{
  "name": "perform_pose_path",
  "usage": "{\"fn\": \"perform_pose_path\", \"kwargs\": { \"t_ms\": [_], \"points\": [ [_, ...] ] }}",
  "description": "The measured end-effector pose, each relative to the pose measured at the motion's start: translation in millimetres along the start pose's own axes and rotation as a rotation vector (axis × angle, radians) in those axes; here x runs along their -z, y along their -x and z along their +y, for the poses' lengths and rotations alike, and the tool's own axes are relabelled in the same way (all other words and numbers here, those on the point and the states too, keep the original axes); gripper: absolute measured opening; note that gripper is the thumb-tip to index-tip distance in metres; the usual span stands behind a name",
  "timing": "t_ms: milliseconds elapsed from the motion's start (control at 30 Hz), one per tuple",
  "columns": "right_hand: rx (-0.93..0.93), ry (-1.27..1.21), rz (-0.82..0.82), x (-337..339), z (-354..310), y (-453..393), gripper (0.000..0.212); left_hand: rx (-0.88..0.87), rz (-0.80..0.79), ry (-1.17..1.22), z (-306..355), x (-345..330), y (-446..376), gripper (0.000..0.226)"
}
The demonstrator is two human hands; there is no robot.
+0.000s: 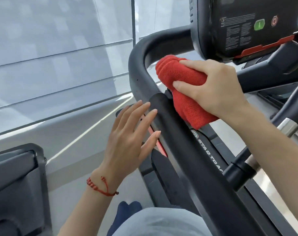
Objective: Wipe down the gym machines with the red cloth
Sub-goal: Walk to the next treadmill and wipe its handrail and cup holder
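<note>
My right hand [214,87] grips a bunched red cloth [180,77] and holds it against the inner side of a thick black handrail [184,150] of a gym machine, just below the rail's bend. The cloth's lower end [194,113] hangs down over the machine's frame. My left hand [131,133] is open with fingers spread, its fingertips touching the outer side of the same rail. A red string bracelet is on the left wrist.
The machine's black console [238,26] with a green and a red button sits at the upper right. Another machine's dark grey part [17,184] is at the lower left. Glass panels [59,57] fill the left. A black lever [288,114] crosses at the right.
</note>
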State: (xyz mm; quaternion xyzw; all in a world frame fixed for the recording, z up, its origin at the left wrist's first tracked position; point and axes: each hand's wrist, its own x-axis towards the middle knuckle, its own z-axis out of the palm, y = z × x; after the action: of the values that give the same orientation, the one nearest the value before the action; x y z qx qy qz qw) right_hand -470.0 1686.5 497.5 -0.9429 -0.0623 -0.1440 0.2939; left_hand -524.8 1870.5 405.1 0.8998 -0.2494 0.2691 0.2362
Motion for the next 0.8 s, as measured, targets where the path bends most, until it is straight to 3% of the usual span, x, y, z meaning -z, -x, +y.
{"fn": "perform_pose_path", "kwargs": {
  "t_ms": [267,467,800],
  "points": [
    [0.206,-0.013,-0.066,-8.8,-38.8,12.6,0.053,0.193,0.045,-0.095,-7.5,37.8,44.6,0.041],
    [0.271,-0.056,-0.103,-19.2,-82.9,23.2,0.05,0.243,0.106,-0.133,-31.9,72.4,82.3,0.045],
    [0.265,-0.172,-0.34,-140.6,-185.8,96.8,0.051,0.361,0.04,-0.142,-109.5,141.7,191.1,0.042]
  ]
}}
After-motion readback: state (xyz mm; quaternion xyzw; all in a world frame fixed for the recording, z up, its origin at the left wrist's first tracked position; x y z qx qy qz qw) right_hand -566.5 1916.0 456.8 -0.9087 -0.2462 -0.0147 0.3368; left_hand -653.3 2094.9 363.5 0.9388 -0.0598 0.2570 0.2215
